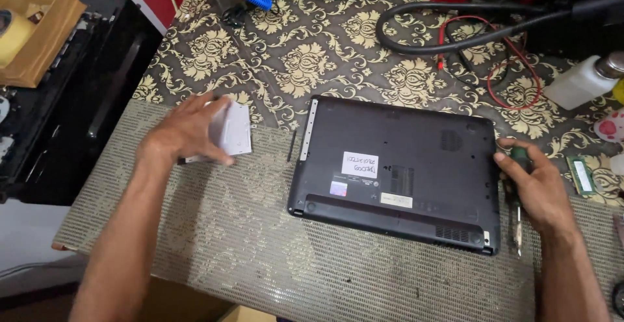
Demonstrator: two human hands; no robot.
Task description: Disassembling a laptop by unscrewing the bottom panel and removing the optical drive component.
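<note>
Landmark: black laptop [396,169], lying underside up on the patterned tablecloth [312,55].
Left hand [185,130]: well left of the laptop, fingers closed on a flat silver drive tray [233,127].
Right hand [536,182]: at the laptop's right edge, curled around a screwdriver [518,221].
Thin black strip [292,145]: just left of the laptop.

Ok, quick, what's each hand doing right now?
Left hand: closed on a flat silver drive unit, left of the upturned laptop.
Right hand: closed on a green-handled screwdriver.

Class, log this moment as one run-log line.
left hand: on grey drive tray | right hand: holds screwdriver | laptop: underside up
</note>
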